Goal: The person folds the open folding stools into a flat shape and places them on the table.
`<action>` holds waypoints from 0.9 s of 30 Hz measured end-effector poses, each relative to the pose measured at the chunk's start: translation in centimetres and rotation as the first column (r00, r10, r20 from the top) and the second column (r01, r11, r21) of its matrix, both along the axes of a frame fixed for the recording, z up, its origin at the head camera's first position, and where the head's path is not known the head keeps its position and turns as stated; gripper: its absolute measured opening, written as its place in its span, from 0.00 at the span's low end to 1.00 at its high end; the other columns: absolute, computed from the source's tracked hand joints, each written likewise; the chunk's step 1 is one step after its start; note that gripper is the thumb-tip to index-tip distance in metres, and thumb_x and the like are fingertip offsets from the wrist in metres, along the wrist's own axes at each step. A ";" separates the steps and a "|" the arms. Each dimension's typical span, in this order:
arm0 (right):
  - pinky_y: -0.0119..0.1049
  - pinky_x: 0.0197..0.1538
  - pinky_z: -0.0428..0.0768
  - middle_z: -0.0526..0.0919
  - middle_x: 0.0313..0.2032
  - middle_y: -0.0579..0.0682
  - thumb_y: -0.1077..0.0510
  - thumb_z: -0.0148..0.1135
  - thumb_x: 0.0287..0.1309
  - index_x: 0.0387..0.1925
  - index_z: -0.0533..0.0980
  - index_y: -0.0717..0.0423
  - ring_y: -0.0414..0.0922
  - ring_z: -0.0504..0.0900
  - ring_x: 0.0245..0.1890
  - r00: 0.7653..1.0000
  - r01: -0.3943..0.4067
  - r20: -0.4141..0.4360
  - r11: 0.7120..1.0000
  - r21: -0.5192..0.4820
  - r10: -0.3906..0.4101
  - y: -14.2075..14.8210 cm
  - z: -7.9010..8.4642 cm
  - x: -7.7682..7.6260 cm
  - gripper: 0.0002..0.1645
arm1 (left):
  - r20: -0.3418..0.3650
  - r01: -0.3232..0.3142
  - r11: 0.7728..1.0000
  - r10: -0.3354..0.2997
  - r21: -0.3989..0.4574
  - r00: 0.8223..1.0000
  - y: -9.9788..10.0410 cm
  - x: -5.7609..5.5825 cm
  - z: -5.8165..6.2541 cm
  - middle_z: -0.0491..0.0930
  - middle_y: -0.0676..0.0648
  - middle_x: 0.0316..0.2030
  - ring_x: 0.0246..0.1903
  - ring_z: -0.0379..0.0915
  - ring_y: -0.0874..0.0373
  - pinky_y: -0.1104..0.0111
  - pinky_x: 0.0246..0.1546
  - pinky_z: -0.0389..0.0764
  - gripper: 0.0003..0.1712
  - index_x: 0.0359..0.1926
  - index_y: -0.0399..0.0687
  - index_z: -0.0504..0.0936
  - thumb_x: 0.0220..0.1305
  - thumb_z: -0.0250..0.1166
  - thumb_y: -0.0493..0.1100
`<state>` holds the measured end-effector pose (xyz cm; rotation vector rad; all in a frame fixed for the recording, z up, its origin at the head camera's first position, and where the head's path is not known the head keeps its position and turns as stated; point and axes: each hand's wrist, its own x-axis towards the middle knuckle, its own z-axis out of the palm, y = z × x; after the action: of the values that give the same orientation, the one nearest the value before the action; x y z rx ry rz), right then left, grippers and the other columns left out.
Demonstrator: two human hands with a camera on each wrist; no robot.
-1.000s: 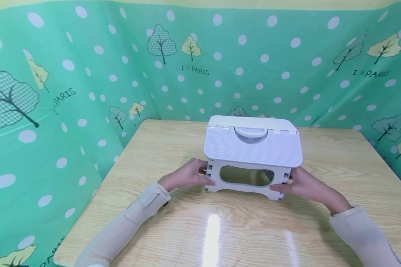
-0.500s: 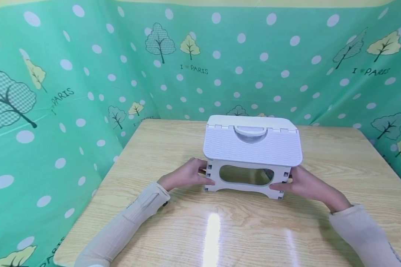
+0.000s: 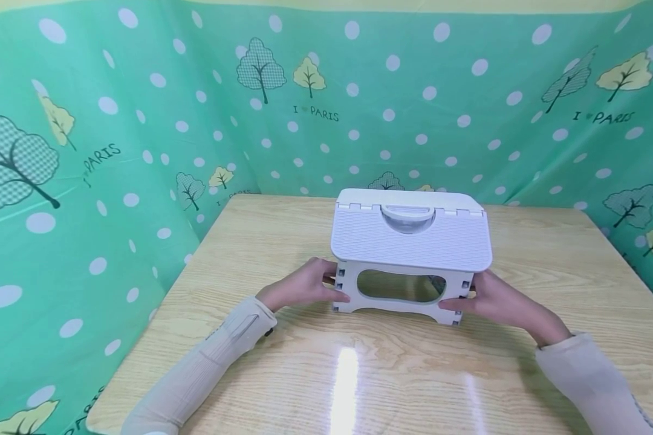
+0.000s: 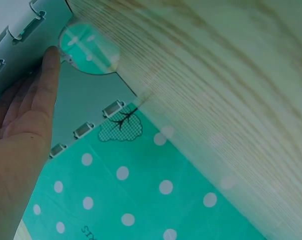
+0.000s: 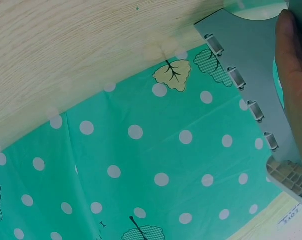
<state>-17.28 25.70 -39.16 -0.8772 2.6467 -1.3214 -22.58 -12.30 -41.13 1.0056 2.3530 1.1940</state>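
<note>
A white plastic folding step stool stands unfolded on the wooden table, its ribbed top tilted toward me and a carry handle set in the middle. My left hand grips the stool's left end, thumb on the front panel and fingers round the side. At the opposite end my right hand holds on the same way, thumb across the front leg. In the left wrist view, straight fingers lie along the inside of a leg panel. The right wrist view shows fingers against the other panel.
The light wooden table carries the stool near its middle, with a bright light reflection in front. A green dotted curtain printed with trees hangs behind the table and along its left side.
The head view has shifted very slightly. Both hands keep their hold on the stool, which stays in place.
</note>
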 end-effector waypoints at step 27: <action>0.31 0.50 0.79 0.71 0.58 0.47 0.60 0.80 0.47 0.73 0.51 0.41 0.48 0.76 0.53 0.999 -0.011 -0.044 1.000 0.013 0.011 0.1 0.1 -0.1 0.61 | 0.026 0.003 1.000 -0.003 0.011 1.000 0.2 0.3 0.3 0.87 0.50 0.43 0.42 0.84 0.60 0.70 0.43 0.85 0.21 0.49 0.42 0.83 0.55 0.77 0.40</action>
<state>-17.35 25.76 -39.09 -0.9283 2.6761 -1.2956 -22.33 -12.12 -40.88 0.9906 2.3267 1.2128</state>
